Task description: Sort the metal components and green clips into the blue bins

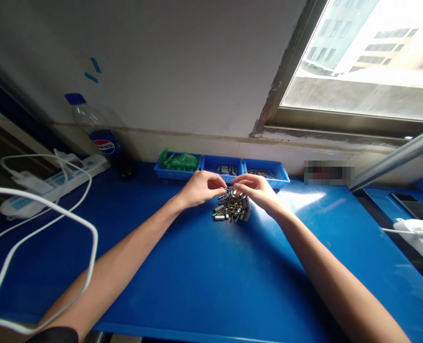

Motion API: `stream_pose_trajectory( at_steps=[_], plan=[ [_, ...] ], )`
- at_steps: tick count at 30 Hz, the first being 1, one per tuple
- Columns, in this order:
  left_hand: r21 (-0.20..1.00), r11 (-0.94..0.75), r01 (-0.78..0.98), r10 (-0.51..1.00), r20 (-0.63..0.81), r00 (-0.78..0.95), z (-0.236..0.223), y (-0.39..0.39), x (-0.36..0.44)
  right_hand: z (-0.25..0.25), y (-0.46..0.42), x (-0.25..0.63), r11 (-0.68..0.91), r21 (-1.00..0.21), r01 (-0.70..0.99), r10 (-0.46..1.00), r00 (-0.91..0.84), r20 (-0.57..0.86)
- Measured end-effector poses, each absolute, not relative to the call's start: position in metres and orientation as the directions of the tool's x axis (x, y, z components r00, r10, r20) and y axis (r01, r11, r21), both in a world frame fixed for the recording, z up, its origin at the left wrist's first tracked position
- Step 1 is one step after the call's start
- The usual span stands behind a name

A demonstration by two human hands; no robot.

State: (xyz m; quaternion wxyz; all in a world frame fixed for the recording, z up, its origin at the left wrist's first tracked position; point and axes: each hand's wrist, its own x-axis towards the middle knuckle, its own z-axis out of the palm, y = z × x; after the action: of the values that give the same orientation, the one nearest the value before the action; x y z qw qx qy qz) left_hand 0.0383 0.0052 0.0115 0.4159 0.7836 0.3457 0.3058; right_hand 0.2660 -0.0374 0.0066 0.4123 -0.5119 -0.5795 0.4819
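Note:
A mixed pile of small metal parts [232,208], with thin brassy pins and short silvery cylinders, lies on the blue table [197,267]. My left hand [205,187] is above the pile's left rim, thumb and fingers pinched together over what may be a thin, dark piece. Facing it from the other side, my right hand [257,189] is also closed in a pinch, its fingertips close to those of the left. What the fingertips hold is too small to name. Both hands partly cover the back of the pile.
Behind the hands stand three blue bins: one with green plastic bags [179,162], one with silvery cylinders [226,169], one with thin pins [259,173]. A cola bottle [104,140] and a power strip [59,183] are left. A white cable [94,238] loops over my left forearm.

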Motion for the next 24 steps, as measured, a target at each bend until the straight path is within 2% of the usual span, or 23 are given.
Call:
stream_pose_trajectory(
  at_steps=[2, 4, 7, 10, 14, 16, 20, 24],
  plan=[
    [0.894, -0.385, 0.229, 0.824, 0.221, 0.522, 0.012, 0.006, 0.039, 0.008, -0.039, 0.266, 0.015, -0.985, 0.175, 0.980, -0.198, -0.021],
    [0.907, -0.371, 0.197, 0.840, 0.237, 0.489, 0.013, 0.005, 0.040, 0.009, -0.041, 0.265, 0.005, -0.997, 0.082, 0.973, -0.228, -0.014],
    [0.911, -0.368, 0.186, 0.844, 0.243, 0.478, 0.014, 0.004, 0.042, 0.007, -0.041, 0.264, 0.015, -1.000, -0.004, 0.978, -0.206, 0.015],
    [0.880, -0.383, 0.283, 0.827, 0.190, 0.529, 0.016, 0.003, 0.040, 0.005, -0.037, 0.266, 0.019, -0.999, -0.029, 0.997, -0.075, 0.021],
    [0.757, -0.476, 0.448, 0.714, 0.036, 0.699, 0.019, 0.002, 0.034, 0.008, -0.033, 0.273, 0.086, -0.996, -0.029, 0.957, 0.282, 0.074],
    [0.694, -0.532, 0.485, 0.655, -0.026, 0.755, 0.019, 0.001, 0.033, 0.011, -0.034, 0.276, 0.125, -0.992, 0.009, 0.912, 0.394, 0.118],
    [0.639, -0.567, 0.520, 0.639, -0.057, 0.767, 0.018, -0.003, 0.035, 0.013, -0.038, 0.275, 0.141, -0.989, 0.039, 0.904, 0.402, 0.145],
    [0.630, -0.585, 0.511, 0.666, 0.014, 0.746, 0.019, -0.002, 0.035, 0.013, -0.039, 0.271, 0.122, -0.992, 0.029, 0.925, 0.358, 0.124]
  ],
)
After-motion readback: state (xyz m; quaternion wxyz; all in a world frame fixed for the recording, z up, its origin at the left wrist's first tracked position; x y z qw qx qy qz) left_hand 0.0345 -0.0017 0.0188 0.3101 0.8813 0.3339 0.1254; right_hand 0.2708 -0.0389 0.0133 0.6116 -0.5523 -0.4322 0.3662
